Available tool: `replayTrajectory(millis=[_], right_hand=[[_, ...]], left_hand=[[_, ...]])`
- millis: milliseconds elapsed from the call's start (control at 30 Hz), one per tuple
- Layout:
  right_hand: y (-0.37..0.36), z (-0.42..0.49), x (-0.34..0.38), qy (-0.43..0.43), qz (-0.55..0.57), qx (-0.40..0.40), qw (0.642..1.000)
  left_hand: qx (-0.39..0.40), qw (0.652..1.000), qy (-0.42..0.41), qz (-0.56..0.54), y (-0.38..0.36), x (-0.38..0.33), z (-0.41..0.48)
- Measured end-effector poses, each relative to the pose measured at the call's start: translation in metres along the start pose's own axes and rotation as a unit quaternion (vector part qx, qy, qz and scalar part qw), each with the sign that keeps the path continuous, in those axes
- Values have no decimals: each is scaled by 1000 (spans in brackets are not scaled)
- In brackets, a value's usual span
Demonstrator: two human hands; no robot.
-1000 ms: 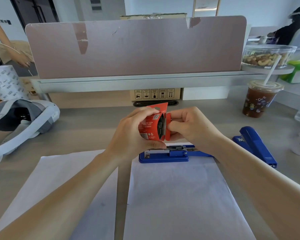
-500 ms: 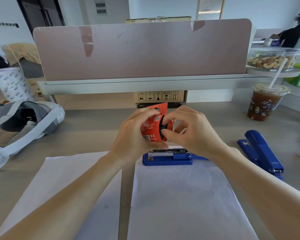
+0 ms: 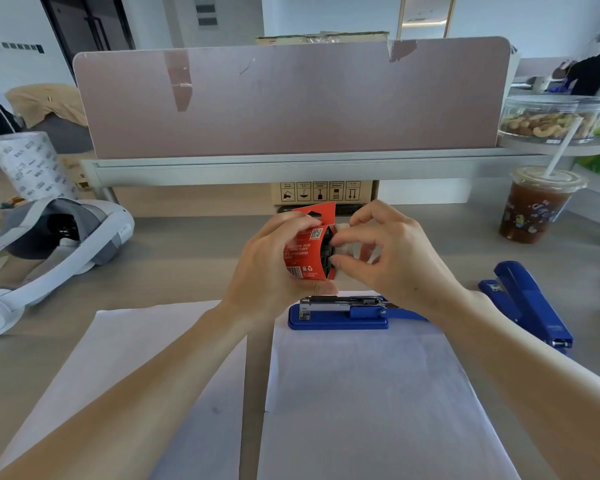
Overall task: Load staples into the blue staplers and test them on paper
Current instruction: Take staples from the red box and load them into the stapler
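Observation:
My left hand (image 3: 271, 261) holds a red staple box (image 3: 309, 244) upright above the desk, its open end facing right. My right hand (image 3: 392, 258) is at that opening, thumb and fingertips pinching at the dark contents inside; whether it grips staples is unclear. Just below the hands, a blue stapler (image 3: 340, 311) lies opened flat with its metal magazine exposed, at the far edge of the right paper sheet (image 3: 371, 403). A second blue stapler (image 3: 527, 303) lies shut at the right. A second paper sheet (image 3: 136, 368) lies on the left.
A white VR headset (image 3: 49, 244) rests at the left. An iced drink cup with a straw (image 3: 537, 206) stands at the right. A pink divider panel (image 3: 291, 98) and a cardboard box (image 3: 323, 192) close off the back. A jar of nuts (image 3: 551, 119) sits on the shelf.
My right hand has shifted from gripping the box's red flap to pinching with its fingertips into the box's open end. The left hand keeps holding the box.

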State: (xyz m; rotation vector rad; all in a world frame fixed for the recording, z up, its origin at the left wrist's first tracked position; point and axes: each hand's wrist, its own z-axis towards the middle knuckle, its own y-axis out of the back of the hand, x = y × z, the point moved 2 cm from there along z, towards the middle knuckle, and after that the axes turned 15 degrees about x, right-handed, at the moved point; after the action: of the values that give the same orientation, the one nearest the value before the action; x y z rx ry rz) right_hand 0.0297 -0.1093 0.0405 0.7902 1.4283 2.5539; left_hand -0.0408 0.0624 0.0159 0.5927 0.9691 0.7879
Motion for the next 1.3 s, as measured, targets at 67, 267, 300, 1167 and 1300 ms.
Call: replayTrajectory(millis=[67, 267, 300, 1167, 1300], right_hand=[[-1, 0, 0, 1, -9, -1, 1000], [-2, 0, 2, 7, -34, -14, 999], [-3, 0, 2, 10, -35, -13, 999], [-2, -1, 3, 2, -33, 31, 999], [-1, 0, 1, -5, -14, -2, 1000]], left_hand=[[-1, 1000, -1, 5, 0, 0, 0], [6, 1000, -6, 24, -2, 0, 1], [8, 1000, -7, 25, -2, -1, 1], [41, 998, 15, 36, -5, 4, 1], [56, 998, 23, 24, -4, 3, 1]])
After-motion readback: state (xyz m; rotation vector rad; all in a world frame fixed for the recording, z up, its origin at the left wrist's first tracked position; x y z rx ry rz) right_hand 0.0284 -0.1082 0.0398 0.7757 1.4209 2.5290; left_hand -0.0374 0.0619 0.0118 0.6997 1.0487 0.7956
